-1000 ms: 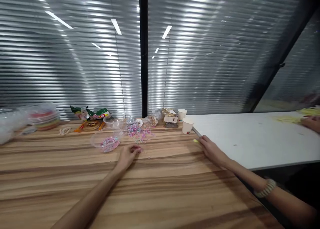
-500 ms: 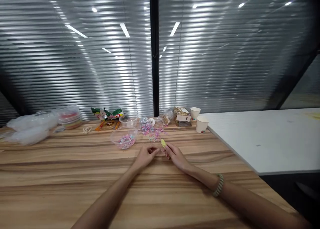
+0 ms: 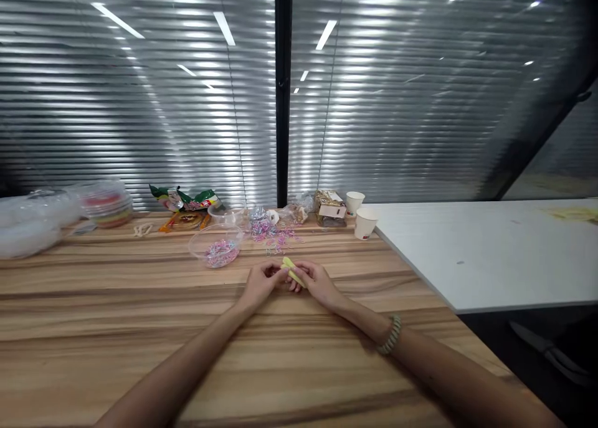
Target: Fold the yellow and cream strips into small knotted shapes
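Note:
A small pale yellow piece, soft-looking like clay or folded cloth, is held between my two hands above the wooden table. My right hand pinches it with thumb and fingers; its lower end runs along that thumb. From the other side, my left hand is closed on the piece too, thumb tip pressed against it. Some fingers are hidden behind it. Beyond my hands lies a loose scatter of small pink and purple bits, and a clear round bowl of similar bits stands to the left.
Along the back stand two paper cups, a small box, a green snack packet and a stack of clear containers. Plastic bags lie far left. A white table adjoins on the right.
My left hand has come onto the yellow piece, which only the right held before. The piece now tilts the other way and shows more of its length. The camera view has shifted slightly.

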Demonstrator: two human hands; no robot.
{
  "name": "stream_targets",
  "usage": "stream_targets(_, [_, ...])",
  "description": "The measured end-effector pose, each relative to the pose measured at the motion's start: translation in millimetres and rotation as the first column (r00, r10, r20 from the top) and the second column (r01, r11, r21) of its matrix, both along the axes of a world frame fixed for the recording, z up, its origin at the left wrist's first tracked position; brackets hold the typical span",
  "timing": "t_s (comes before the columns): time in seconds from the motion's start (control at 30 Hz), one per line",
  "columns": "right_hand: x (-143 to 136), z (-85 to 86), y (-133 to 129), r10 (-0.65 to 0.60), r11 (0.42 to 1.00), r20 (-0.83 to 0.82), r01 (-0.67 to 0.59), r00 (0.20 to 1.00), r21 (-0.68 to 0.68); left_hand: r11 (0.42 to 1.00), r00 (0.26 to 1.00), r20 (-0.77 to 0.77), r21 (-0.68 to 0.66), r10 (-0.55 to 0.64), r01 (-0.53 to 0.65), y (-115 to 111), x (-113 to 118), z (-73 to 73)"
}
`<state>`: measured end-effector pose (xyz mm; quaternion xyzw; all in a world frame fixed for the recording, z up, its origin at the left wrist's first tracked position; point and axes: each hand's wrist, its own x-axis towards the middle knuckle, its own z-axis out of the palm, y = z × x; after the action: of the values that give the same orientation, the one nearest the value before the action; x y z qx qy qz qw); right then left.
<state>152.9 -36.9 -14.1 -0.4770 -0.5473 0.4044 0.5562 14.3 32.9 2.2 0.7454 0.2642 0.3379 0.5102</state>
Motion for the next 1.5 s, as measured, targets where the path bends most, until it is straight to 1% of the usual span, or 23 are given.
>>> stream_targets(0.1, [2, -2.3, 1, -0.005, 1.000, 0.004, 0.005, 1.000, -0.010, 0.997, 0.999, 0.026, -0.071, 0.043, -0.041, 4, 0, -1.5])
stream_targets(0.17, [2, -2.7, 1, 0.003, 1.000, 0.024, -0.002, 1.000, -0.010, 0.994, 0.998, 0.044, -0.100, 0.042, -0.038, 5, -1, -2.2])
stream_targets(0.3, [3, -1.9, 0, 0.008, 1.000, 0.078, -0.006, 0.997, -0.020, 0.994, 0.999, 0.038, -0.102, 0.039, -0.035, 5, -1, -1.6])
stream_targets(0.43, [5, -0.3, -3, -0.005, 1.000, 0.205, 0.006, 0.979, -0.003, 0.994, 0.999, -0.001, -0.090, 0.053, -0.053, 4, -2, -0.9])
stream_targets(0.53, [7, 2.7, -4, 0.003, 1.000, 0.263, -0.002, 0.965, -0.003, 0.990, 0.995, 0.022, -0.107, 0.093, -0.090, 5, -2, -2.4])
stream_targets(0.6, [8, 5.8, -5, 0.019, 1.000, 0.287, -0.018, 0.958, -0.007, 0.990, 0.995, 0.058, -0.118, 0.084, -0.077, 6, -2, -3.4])
stream_targets(0.7, [10, 9.9, -6, 0.062, 0.998, 0.310, -0.058, 0.949, -0.022, 0.998, 0.997, 0.076, -0.061, -0.003, 0.008, 6, -2, -4.0])
stream_targets(0.77, [12, 11.1, -6, 0.090, 0.996, 0.319, -0.079, 0.943, -0.047, 0.999, 0.999, 0.042, -0.013, -0.030, 0.030, 6, -3, -3.8])
stream_targets(0.9, [16, 10.5, -7, 0.149, 0.988, 0.325, -0.131, 0.934, -0.076, 0.999, 0.999, -0.033, -0.013, 0.034, -0.034, 5, -4, -2.7])
stream_targets(1.0, [15, 11.4, -9, 0.178, 0.984, 0.351, -0.171, 0.919, -0.052, 0.997, 0.996, -0.049, -0.027, 0.069, -0.070, 3, -3, -1.2])
stream_targets(1.07, [13, 13.6, -12, 0.150, 0.986, 0.416, -0.168, 0.897, 0.007, 0.996, 0.997, -0.047, -0.052, 0.066, -0.068, 2, -2, -0.4])
stream_targets(1.17, [10, 17.3, -15, 0.074, 0.981, 0.538, -0.157, 0.840, 0.111, 0.995, 0.999, -0.035, -0.093, 0.032, -0.035, 0, -2, -0.4])
stream_targets(1.27, [9, 18.0, -15, 0.010, 0.975, 0.599, -0.142, 0.801, 0.174, 0.998, 1.000, -0.005, -0.062, 0.022, -0.023, 0, -2, -1.1])
stream_targets(1.3, [10, 17.1, -15, -0.011, 0.976, 0.599, -0.122, 0.801, 0.182, 0.999, 0.999, 0.003, -0.036, 0.040, -0.040, 1, -2, -1.2])
stream_targets(1.37, [12, 13.9, -12, -0.050, 0.982, 0.567, -0.063, 0.822, 0.178, 0.994, 0.994, 0.013, 0.022, 0.110, -0.110, 3, -2, -1.6])
stream_targets(1.43, [16, 9.1, -9, -0.085, 0.990, 0.491, 0.017, 0.867, 0.141, 0.978, 0.983, -0.004, 0.102, 0.182, -0.181, 5, -3, -2.2])
stream_targets(1.5, [19, 3.7, -5, -0.121, 0.991, 0.386, 0.091, 0.915, 0.093, 0.955, 0.974, -0.057, 0.217, 0.220, -0.203, 6, -4, -3.4])
